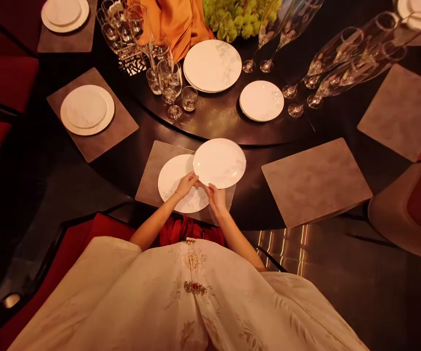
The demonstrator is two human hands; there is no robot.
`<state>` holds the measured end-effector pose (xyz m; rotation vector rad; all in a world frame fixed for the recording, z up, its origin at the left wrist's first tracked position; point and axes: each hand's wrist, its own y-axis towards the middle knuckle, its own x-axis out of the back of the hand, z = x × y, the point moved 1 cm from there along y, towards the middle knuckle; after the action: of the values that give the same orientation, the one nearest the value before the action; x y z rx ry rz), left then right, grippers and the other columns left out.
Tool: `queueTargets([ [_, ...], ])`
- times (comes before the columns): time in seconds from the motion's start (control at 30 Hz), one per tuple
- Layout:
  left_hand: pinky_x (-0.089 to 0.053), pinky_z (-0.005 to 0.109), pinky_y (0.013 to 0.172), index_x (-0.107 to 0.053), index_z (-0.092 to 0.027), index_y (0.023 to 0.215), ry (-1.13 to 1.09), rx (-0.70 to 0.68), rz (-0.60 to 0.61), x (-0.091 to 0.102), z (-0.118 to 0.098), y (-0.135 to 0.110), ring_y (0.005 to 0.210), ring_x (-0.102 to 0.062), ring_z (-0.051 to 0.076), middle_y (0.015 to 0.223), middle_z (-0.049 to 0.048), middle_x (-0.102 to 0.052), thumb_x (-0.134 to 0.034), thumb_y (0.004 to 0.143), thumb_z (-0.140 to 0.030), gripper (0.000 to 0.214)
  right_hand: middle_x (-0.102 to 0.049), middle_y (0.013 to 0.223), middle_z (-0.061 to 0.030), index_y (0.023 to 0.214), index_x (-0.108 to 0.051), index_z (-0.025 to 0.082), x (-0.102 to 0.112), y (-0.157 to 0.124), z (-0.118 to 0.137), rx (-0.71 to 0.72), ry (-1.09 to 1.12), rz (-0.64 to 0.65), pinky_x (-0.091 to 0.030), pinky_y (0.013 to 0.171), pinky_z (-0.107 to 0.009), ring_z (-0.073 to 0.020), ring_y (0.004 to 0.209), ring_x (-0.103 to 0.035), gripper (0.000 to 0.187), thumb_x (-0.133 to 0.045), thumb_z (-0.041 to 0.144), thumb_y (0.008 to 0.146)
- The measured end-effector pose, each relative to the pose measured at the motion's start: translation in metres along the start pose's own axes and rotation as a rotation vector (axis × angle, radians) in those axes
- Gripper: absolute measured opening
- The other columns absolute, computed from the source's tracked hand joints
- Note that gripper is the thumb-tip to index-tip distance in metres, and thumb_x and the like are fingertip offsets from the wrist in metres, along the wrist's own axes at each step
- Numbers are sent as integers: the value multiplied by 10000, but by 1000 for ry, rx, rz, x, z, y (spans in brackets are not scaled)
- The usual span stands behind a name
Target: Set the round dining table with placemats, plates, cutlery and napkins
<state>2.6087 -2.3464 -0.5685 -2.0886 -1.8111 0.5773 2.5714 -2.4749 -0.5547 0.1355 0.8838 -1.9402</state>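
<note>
cream sheeny garment [141, 297], wide loose sleeves [111, 246], bare forearms [155, 222], tonal floral embroidery [192, 261], ornate metal clasps [203, 289] at centre front, red stone [195, 286] on lower one, thin bracelet [177, 194] on left wrist

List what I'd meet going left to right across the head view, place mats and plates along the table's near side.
Left mat with stacked plates → plate lying on the middle mat → held plate → right mat → far-right mat.
</note>
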Motion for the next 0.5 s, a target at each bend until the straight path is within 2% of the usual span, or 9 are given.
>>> queueTargets([
  [0.07, -504, 241, 675, -555, -124, 885, 44, 11, -52, 13, 13, -7, 706, -590, 114, 786, 38, -623, -523, 798, -240, 148, -597, 1130, -45, 1077, -532, 190, -6, -25, -31, -63, 10, 7, -502, 877, -312, -160, 998, -579, 479, -634, 135, 612],
  [0.17, -516, 258, 665, -512, -133, 782, 125, 62, -81, 50, 27, -15, 644, -571, 99, 716, 3, -577, -496, 790, -176, 46, -605, 1101, -55, 1043, -534, 182, 0, -36, -55, -114, -68, -14, -542, 780, -283, -156, 929, -599, 446, -653, 171, 614],
  [0.23, -525, 270, 642, -488, -134, 730, 164, 98, -61, 77, 32, -17, 600, -556, 91, 673, -15, -540, -493, 776, -146, 47, -624, 1015, -41, 1003, -528, 181, 13, -31, -59, -121, -168, -59, -559, 674, -255, -137, 832, -612, 378, -631, 205, 639],
  [0.33, -538, 272, 612, -470, -135, 692, 232, 147, -16, 108, 32, -15, 571, -545, 83, 640, -30, -505, -500, 754, -118, 71, -605, 732, 26, 900, -500, 186, 34, -20, -59, -132, -333, -123, -549, 560, -235, -96, 622, -587, 218, -554, 221, 691],
  [0.4, -543, 260, 607, -461, -137, 669, 286, 169, 11, 122, 29, -12, 563, -541, 75, 623, -35, -492, -511, 748, -120, 95, -525, 570, 64, 811, -472, 187, 42, -14, -59, -156, -444, -101, -543, 529, -238, -87, 521, -553, 126, -529, 207, 701],
  [0.5, -543, 239, 597, -435, -147, 636, 384, 197, 32, 132, 25, -7, 537, -542, 69, 579, -46, -467, -543, 741, -144, 152, -484, 496, 74, 714, -423, 193, 46, -12, -63, -167, -575, -49, -534, 517, -236, -104, 501, -569, 120, -540, 183, 689],
])
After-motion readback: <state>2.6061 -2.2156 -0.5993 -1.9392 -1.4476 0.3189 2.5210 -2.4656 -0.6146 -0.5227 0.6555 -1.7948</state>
